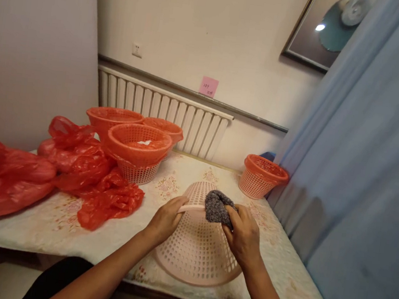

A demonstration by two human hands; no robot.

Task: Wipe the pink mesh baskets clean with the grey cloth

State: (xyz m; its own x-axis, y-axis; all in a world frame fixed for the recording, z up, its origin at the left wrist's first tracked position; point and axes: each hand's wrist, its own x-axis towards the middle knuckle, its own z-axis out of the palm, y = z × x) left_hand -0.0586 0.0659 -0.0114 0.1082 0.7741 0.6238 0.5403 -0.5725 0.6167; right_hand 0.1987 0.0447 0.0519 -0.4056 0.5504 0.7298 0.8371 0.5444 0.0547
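A pale pink perforated plastic basket (196, 251) lies tipped over near the table's front edge, its wide part towards me. My left hand (167, 218) is closed on the left of its raised rim or edge. In my right hand (245, 233) is a dark grey, fuzzy cloth (218, 206), bunched up and pressed against that same edge, to the right of my left hand. The fingertips under the cloth are hidden.
Several baskets lined with red bags (137, 149) stand at the back left, beside crumpled red plastic bags (91, 170). Another red-lined basket (259, 178) is at the back right. A blue curtain (362, 155) borders the right side; a radiator (164, 106) is behind.
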